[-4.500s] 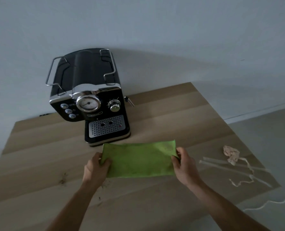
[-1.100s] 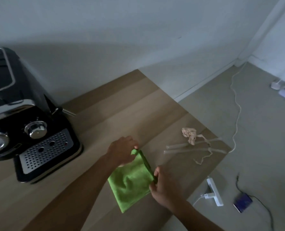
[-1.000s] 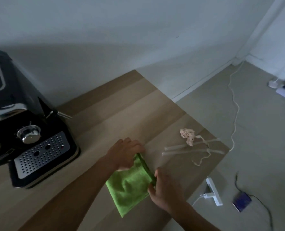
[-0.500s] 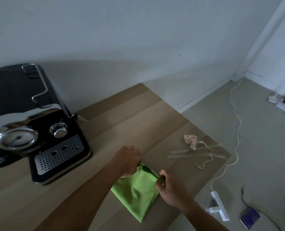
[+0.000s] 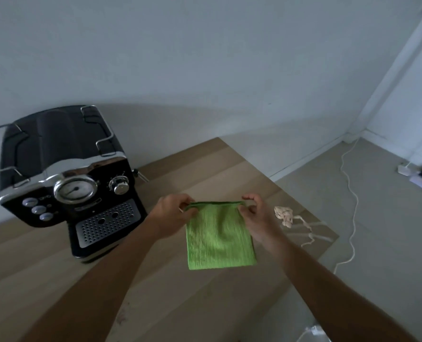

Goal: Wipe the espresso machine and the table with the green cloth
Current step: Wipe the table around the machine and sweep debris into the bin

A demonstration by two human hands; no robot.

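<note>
Wooden table point(image 5: 56, 280) below, black espresso machine point(image 5: 66, 183) at left. Green cloth point(image 5: 219, 238) folded, hanging between hands, apparently just above tabletop. Left hand point(image 5: 172, 215) and right hand point(image 5: 256, 218) each pinch a top corner.

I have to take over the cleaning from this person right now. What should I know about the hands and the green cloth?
Left hand: pinches the top left corner of the green microfibre cloth.
Right hand: pinches its top right corner.
Where: the cloth, folded into a small rectangle, is held over the light wooden table, to the right of the black and chrome espresso machine and not touching it.
Done: the cloth is folded and ready; no wiping can be told from this view.
Left: wipe the machine, then the table. A crumpled beige scrap with strings lies near the table's right edge.
</note>
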